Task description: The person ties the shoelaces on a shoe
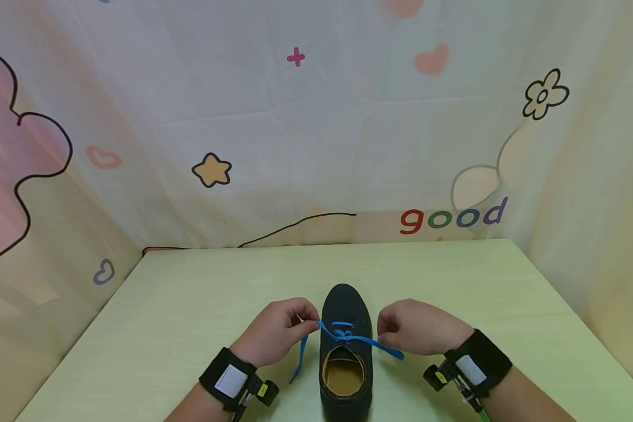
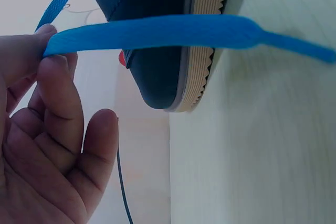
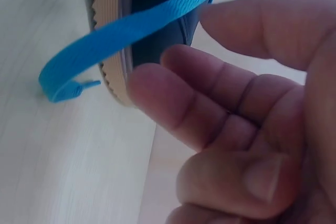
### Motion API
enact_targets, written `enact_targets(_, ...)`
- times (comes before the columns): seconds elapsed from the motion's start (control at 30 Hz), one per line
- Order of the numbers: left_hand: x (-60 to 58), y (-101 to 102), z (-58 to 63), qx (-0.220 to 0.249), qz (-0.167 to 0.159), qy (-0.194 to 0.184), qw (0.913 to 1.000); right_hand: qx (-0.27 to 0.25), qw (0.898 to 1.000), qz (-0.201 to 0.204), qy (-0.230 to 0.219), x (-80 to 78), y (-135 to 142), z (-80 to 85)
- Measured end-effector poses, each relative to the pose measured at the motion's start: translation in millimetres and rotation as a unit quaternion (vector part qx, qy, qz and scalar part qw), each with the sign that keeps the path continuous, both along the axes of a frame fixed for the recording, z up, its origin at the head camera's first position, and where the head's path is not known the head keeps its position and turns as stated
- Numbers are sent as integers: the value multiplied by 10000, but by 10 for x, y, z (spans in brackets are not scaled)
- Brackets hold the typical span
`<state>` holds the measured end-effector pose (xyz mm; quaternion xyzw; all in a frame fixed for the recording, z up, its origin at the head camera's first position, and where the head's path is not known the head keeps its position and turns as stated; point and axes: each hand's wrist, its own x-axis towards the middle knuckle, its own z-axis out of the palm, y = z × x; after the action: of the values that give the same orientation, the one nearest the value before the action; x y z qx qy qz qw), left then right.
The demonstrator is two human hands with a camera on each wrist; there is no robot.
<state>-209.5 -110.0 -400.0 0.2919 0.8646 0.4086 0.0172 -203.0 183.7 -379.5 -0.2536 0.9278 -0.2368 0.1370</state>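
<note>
A dark shoe (image 1: 346,305) stands upright on the table, toe pointing away, with a blue shoelace (image 1: 348,336) threaded through its eyelets. To the left of the shoe, my left hand (image 1: 282,329) pinches one lace end between thumb and forefinger; the loose tip (image 2: 299,45) hangs down past the fingers. My right hand (image 1: 422,326) is on the shoe's right side with nothing between its loosely bent fingers. Close by it, the other lace end (image 3: 110,38) droops over the shoe's side, and in the right wrist view a gap shows between thumb and fingers.
The pale table (image 1: 232,281) extends around the shoe to a patterned curtain (image 1: 316,146) at the back and sides. Each wrist wears a black band, the left band (image 1: 227,378) and right band (image 1: 480,363), with a small camera attached.
</note>
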Motion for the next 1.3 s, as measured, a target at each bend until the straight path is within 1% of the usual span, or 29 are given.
enact_targets(0.1,3,19,-5,94,31,58,9999,-101,9997,99,219,7,-8,9)
enact_targets(0.2,12,37,-3,173,76,75,9998,-282,9988,215,339,18,-20,17)
enact_targets(0.43,59,88,-1,283,215,227,9991,-622,9961,354,522,21,-74,23)
enact_targets(0.57,73,117,-16,485,246,247,9982,-725,9946,371,643,24,-113,3)
enact_targets(0.73,72,142,-46,742,237,135,9969,-840,9928,370,775,37,-153,-27)
enact_targets(0.97,98,164,-28,1050,147,-74,9943,-1036,9896,442,893,62,-201,-12)
enact_targets(1.13,108,178,-18,1154,192,-168,9930,-1087,9889,428,919,65,-218,-5)
enact_targets(1.3,120,195,-14,1284,244,-162,9913,-1157,9880,413,932,70,-232,-10)
